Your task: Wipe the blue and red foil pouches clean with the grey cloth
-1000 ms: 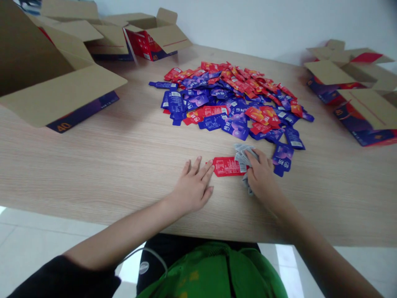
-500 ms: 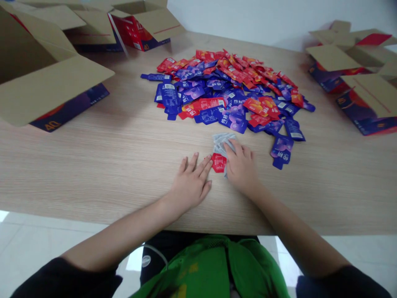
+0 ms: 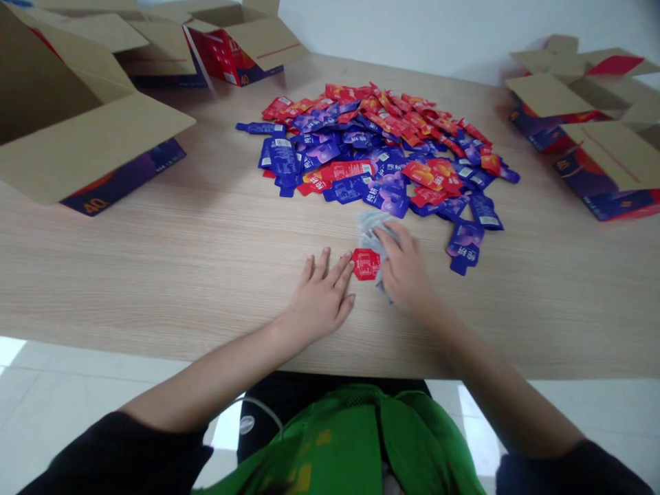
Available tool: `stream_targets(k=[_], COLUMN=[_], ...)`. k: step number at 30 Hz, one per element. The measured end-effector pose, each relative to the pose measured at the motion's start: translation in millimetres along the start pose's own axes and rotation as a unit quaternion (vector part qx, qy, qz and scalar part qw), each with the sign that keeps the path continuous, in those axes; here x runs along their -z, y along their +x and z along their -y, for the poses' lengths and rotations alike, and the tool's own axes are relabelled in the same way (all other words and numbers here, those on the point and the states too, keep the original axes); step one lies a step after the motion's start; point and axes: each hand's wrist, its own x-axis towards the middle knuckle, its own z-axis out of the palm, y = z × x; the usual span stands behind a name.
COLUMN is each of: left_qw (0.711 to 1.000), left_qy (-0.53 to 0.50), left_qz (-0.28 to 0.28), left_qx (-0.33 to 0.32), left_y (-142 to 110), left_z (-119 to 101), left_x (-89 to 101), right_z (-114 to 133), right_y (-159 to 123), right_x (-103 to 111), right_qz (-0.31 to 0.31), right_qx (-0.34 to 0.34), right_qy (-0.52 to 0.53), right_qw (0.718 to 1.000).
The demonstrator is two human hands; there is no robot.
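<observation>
A red pouch [image 3: 365,265] lies flat on the table, its printed side up. My left hand [image 3: 322,295] rests with fingers spread, the fingertips touching the pouch's left end. My right hand [image 3: 407,271] is closed on a grey cloth [image 3: 372,225] and presses it over the right part of the pouch, which the cloth and hand hide. Just beyond the hands spreads a heap of red and purple pouches [image 3: 386,192]. One purple pouch [image 3: 465,244] lies apart at the heap's near right edge.
Open cardboard boxes stand around the heap: a large box [image 3: 124,179] at left, a red-sided box [image 3: 227,58] behind it, and further boxes [image 3: 608,165] at right. The wooden table's [image 3: 155,295] near edge runs in front of my body.
The right hand slid the cloth leftward along the red pouch, then slightly back to the right. The left hand stayed on the pouch's end. The view shifted a little.
</observation>
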Motion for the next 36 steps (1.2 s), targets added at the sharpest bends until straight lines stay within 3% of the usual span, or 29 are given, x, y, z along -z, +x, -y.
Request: stream_targets(k=[3,6,14,20,23,26,30,36], left_qw=[1.0,1.0,1.0,1.0,0.999,0.999,0.999,0.999], left_qy=[0.001,0.005,0.004,0.004,-0.003,-0.009,-0.006,0.001], left_qz=[0.009,0.013,0.019,0.025,0.025,0.021,0.026,0.024], left_qx=[0.005,0.006,0.006,-0.012,-0.026,-0.046,-0.045,-0.037], left_y=[0.5,1.2,3.3,3.4,2.2,0.0,-1.8,-0.7], left_z=[-1.8,-2.5,-3.0,1.5,0.0,-3.9,-7.1,-8.1], left_x=[1.9,2.9,2.7,4.9,3.8,1.5,0.5,0.3], right_z=[30.5,31.2,-18.6,-55.4,-41.4,-3.5,37.3,31.4], right_y=[6.1,2.3,-27.1,-34.7,-25.4,-10.8,0.4,-10.2], right_x=[-16.1,-22.1,-7.7,4.7,15.1,15.9,-2.9,-17.5], right_qz=[0.054,0.055,-0.005,-0.029,-0.049,-0.046,0.032,0.058], right_qx=[0.034,0.012,-0.092,-0.095,-0.086,-0.033,0.0,0.003], right_qy=[-0.019,-0.046,-0.069,-0.028,-0.004,0.015,-0.04,-0.083], right_qw=[0.998,0.997,0.993,0.995,0.995,0.998,0.999,0.995])
